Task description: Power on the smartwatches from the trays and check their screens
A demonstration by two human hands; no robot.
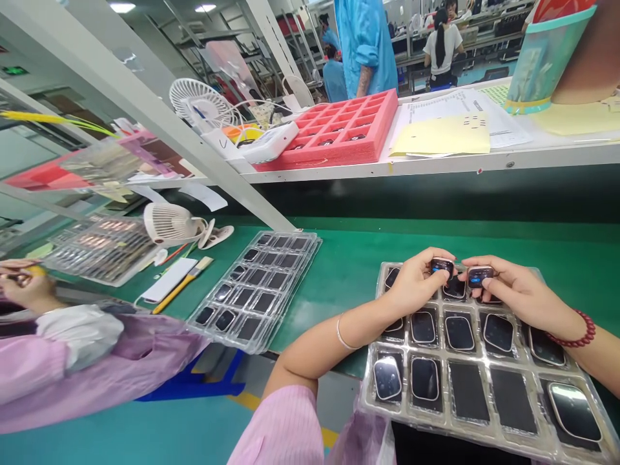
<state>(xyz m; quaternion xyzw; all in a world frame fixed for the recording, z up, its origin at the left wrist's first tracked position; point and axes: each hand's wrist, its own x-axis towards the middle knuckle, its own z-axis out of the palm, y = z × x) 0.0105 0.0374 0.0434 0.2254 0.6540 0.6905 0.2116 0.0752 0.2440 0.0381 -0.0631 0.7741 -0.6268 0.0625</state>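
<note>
My left hand point(417, 279) is closed on a smartwatch body point(442, 265) without a strap, its screen lit and the thumb on its lower edge. Close beside it, my right hand point(520, 290) grips a second lit smartwatch body point(479, 276), thumb on the screen. Both are held above the far rows of a clear plastic tray point(448, 416). Dark-screened watch bodies, such as this watch point(459, 332), lie in many of its pockets. Two pockets in the near row hold only dark lining point(469, 391). My hands partly cover the far row.
Left of me stands a stack of clear trays point(261, 284) with a few watches. Beyond it lie a brush point(186, 284), a white box point(169, 279) and a small fan point(172, 223). A co-worker's hand point(26, 287) is at far left. A shelf point(436, 161) carries a red foam tray point(339, 132).
</note>
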